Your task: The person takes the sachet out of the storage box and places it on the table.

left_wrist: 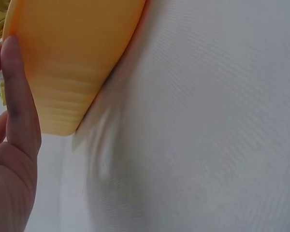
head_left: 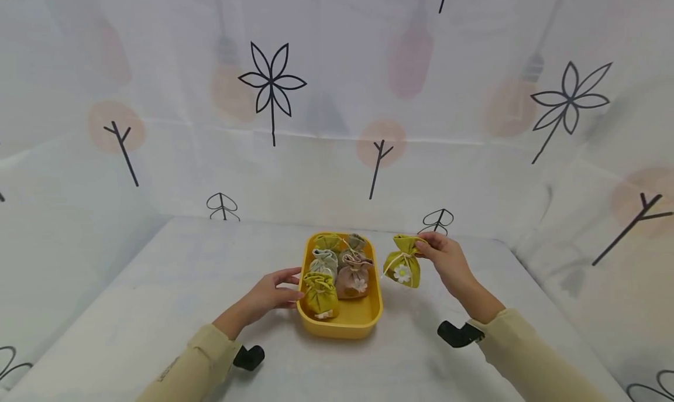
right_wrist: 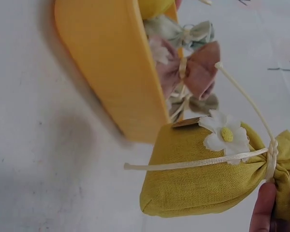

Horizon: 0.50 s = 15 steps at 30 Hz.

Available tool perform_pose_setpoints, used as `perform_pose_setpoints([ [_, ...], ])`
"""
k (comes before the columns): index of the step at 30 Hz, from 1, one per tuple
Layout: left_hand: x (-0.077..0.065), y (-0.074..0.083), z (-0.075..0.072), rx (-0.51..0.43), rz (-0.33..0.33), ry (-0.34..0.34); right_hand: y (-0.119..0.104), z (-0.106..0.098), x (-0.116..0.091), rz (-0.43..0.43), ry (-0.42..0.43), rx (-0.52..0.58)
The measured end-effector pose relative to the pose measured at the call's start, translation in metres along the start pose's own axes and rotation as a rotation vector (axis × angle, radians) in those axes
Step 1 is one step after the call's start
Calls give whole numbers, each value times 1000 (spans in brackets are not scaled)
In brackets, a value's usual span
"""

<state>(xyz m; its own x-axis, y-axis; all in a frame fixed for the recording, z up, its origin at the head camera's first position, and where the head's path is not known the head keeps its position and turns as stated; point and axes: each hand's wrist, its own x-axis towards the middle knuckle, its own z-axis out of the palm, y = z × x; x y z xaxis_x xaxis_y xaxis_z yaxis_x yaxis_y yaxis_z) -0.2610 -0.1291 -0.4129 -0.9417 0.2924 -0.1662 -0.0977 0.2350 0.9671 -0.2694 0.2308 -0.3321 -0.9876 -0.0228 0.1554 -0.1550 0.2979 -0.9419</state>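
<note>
My right hand (head_left: pixel 447 258) pinches the gathered neck of a yellow-green drawstring pouch (right_wrist: pixel 198 179), which hangs beside the right side of a yellow plastic bin (head_left: pixel 339 330). A white flower with a yellow centre and cream cords decorate this pouch. Straight fingers of my left hand (head_left: pixel 268 296) rest against the bin's left wall, fingertips right at the rim. Inside sit several similar pouches: a yellow-green pouch (head_left: pixel 322 296) at front left, a pale green pouch (head_left: pixel 324 263) behind it, a pink pouch (head_left: pixel 354 279) on the right, a grey-green pouch (head_left: pixel 356 244) and another yellow-green pouch (head_left: pixel 327 241) at the back.
The bin stands on a table covered in white cloth (head_left: pixel 184 296). A white curtain (head_left: pixel 326 174) printed with plants and pale shapes rises behind and at both sides. Black wrist mounts (head_left: pixel 460 334) sit by both sleeve cuffs.
</note>
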Motion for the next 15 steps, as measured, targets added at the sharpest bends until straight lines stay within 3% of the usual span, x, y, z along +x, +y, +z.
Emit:
perform_pose_setpoints([
  [15, 1, -1, 1, 3, -4, 6, 46, -6, 28, 41, 17, 70],
])
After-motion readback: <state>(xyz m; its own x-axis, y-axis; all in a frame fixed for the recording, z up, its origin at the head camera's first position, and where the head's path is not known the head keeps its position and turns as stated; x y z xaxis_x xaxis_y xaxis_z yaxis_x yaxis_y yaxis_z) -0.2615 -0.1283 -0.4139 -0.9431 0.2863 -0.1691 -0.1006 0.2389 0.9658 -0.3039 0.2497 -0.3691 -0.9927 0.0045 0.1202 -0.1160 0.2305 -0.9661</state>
